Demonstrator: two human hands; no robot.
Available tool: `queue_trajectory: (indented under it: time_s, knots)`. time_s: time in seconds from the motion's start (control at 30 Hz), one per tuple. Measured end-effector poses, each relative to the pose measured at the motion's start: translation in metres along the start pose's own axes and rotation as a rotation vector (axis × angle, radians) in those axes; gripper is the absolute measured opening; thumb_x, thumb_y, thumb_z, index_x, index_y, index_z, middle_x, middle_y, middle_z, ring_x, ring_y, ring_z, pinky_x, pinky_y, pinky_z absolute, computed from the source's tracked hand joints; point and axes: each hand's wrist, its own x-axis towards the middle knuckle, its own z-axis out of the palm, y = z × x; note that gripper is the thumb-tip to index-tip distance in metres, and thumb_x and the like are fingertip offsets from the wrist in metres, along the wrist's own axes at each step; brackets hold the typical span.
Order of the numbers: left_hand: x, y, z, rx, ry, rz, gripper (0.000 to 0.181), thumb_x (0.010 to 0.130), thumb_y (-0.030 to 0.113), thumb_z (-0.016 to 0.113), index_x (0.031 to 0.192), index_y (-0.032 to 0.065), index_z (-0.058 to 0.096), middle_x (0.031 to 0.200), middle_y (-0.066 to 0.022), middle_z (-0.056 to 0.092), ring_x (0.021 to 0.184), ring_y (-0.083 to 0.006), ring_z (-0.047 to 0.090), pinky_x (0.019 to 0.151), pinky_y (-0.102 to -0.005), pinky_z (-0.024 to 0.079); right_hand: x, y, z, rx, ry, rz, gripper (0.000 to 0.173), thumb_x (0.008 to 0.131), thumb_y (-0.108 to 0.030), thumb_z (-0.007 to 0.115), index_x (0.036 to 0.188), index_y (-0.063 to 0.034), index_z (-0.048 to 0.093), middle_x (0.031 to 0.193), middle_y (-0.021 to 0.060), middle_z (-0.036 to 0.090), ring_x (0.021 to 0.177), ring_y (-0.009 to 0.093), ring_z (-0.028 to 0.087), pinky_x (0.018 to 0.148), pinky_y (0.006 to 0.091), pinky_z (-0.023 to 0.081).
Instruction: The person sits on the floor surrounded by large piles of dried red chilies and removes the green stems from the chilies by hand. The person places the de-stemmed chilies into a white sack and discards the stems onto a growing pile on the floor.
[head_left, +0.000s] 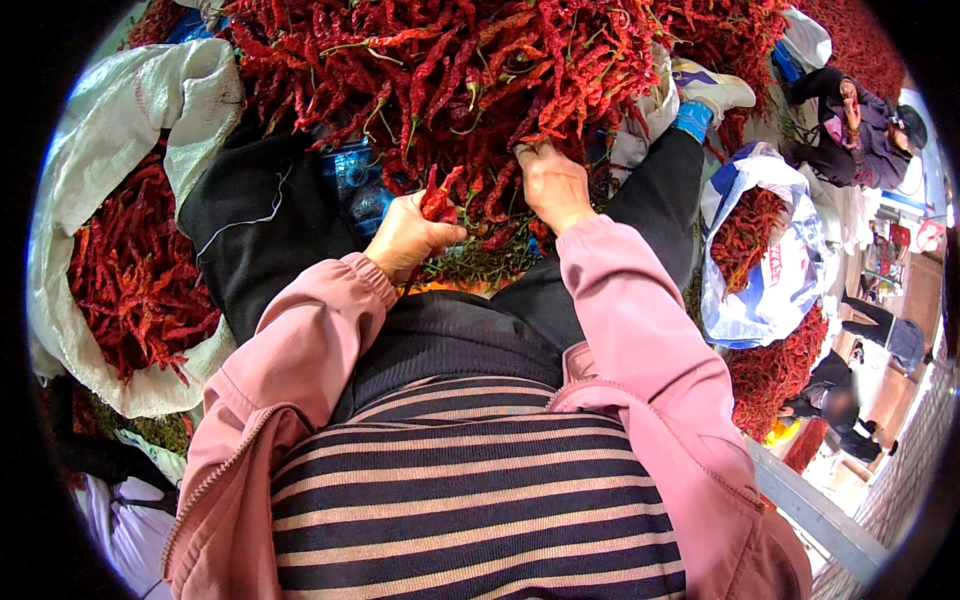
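A large heap of dried red chili peppers (450, 82) fills the space before me, between my outstretched legs. My left hand (412, 232) is closed around a few red chilies (439, 199), whose tips stick up past the thumb. At the near edge of the heap, my right hand (551, 180) has its fingertips pinched against a chili; the fingers are partly hidden, so whether it grips one is unclear. Green stems (480, 259) lie scattered below and between my hands. Blue plastic (356, 180) shows beside my left leg.
On my left stands a white woven sack (135, 105) holding red chilies (142, 277). A white and blue plastic bag (795, 292) with chilies sits to my right. Another person (862, 131) sits at the upper right; more people (832, 405) are farther off. A metal bar (817, 506) runs at lower right.
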Motion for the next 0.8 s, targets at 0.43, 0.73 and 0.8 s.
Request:
queue_trajectory:
  time_s: [0.43,0.73,0.8]
  knots:
    - [0.002,-0.007,0.005,-0.128,0.070,0.016,0.013,0.077,0.008,0.061,0.088,0.0031,0.057,0.072,-0.0053,0.059,0.055,-0.0107,0.051,0.048,-0.0238,0.042,-0.050,0.001,-0.004,0.628,-0.079,-0.007,0.014,0.078,-0.016,0.050,0.075,-0.0026,0.054,0.073,0.0193,0.057,0.070,0.037,0.056,0.063,0.0439,0.045]
    - [-0.007,-0.010,0.022,-0.037,-0.066,0.209,0.013,0.074,0.004,0.064,0.086,0.0041,0.058,0.072,0.0007,0.057,0.061,-0.0064,0.050,0.055,-0.0223,0.042,-0.081,-0.064,-0.003,1.391,-0.309,0.430,0.020,0.077,-0.002,0.042,0.087,0.0006,0.059,0.069,0.0057,0.057,0.054,0.011,0.048,0.049,0.0254,0.039]
    - [-0.015,-0.003,0.034,0.058,-0.113,0.301,0.009,0.074,0.002,0.063,0.082,0.0028,0.058,0.072,0.0032,0.055,0.067,-0.0042,0.049,0.061,-0.0214,0.043,-0.078,-0.064,-0.006,1.563,-0.383,0.702,0.017,0.078,-0.003,0.043,0.084,0.0003,0.059,0.068,0.0050,0.056,0.052,0.011,0.048,0.046,0.0246,0.039]
